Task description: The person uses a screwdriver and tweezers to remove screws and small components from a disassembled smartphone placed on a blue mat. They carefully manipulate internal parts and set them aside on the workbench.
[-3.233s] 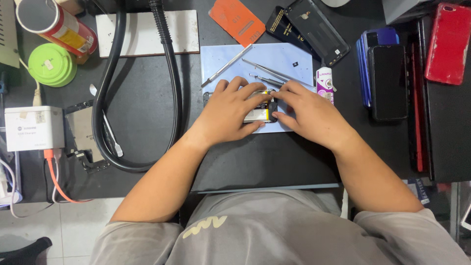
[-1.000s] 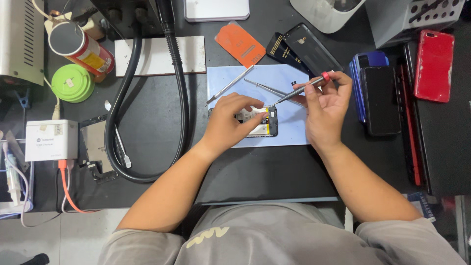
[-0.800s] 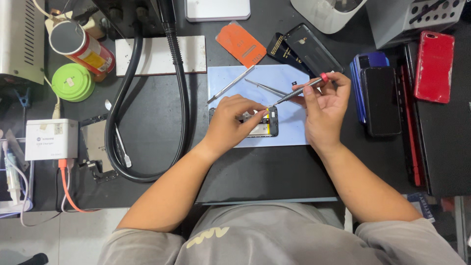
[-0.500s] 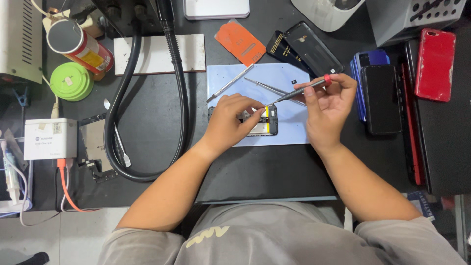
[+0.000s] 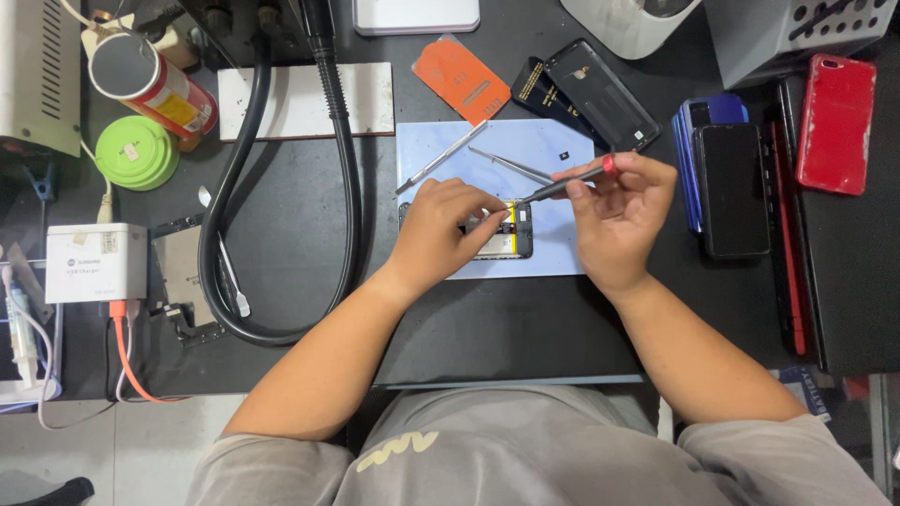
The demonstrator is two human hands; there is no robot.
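Fingers (image 5: 614, 183) of the right hand (image 5: 623, 220) pinch a slim red-capped screwdriver (image 5: 562, 186) while the left hand (image 5: 445, 230) pins the opened black phone (image 5: 511, 239) steady.

Up and left of the grip a thick black hose (image 5: 342, 178) loops past a white slab (image 5: 300, 98). Farther left sit a green round tin (image 5: 137, 152), a red spray can (image 5: 155, 82) and a white charger box (image 5: 97, 262). An orange card (image 5: 462, 79) lies above; dark phones (image 5: 722, 183) and a red phone (image 5: 836, 124) rest to the right.
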